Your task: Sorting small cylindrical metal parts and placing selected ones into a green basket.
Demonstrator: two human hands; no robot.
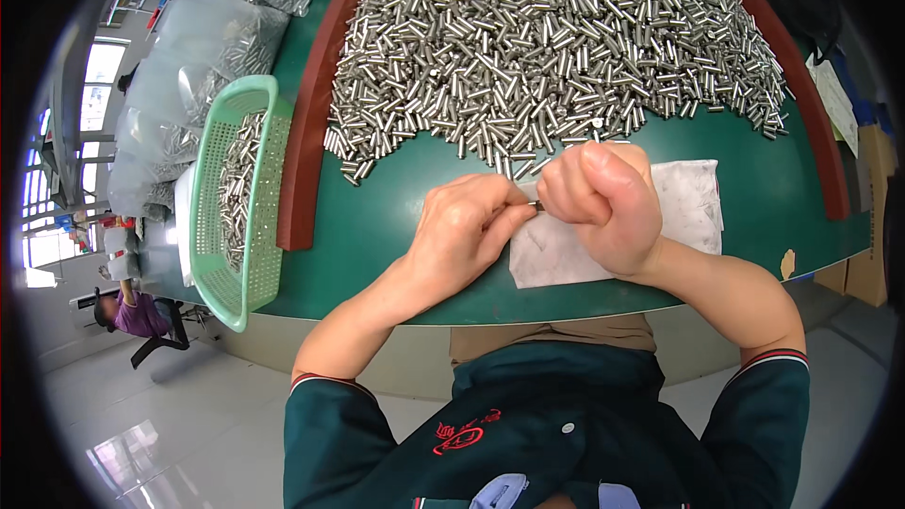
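My left hand [464,221] pinches a small dark metal piece [536,205] between thumb and fingers, probably one of the short pins, though only a bit of it shows. Close against its other end is my right hand [603,203], curled into a fist; what its fingers hold is hidden. Beneath the right hand lies a smudged white cloth [693,207] on the green table [377,250]. Just beyond both hands spreads a large heap of shiny cylindrical metal pins [556,47], its near edge almost at my fingers.
Red-brown rails [318,123] border the heap on both sides. Left of them stands a light green perforated basket [212,254] with more pins. Clear plastic bags [189,38] of metal parts line the far left. A person [137,313] in purple sits beyond. Cardboard [872,264] stands at right.
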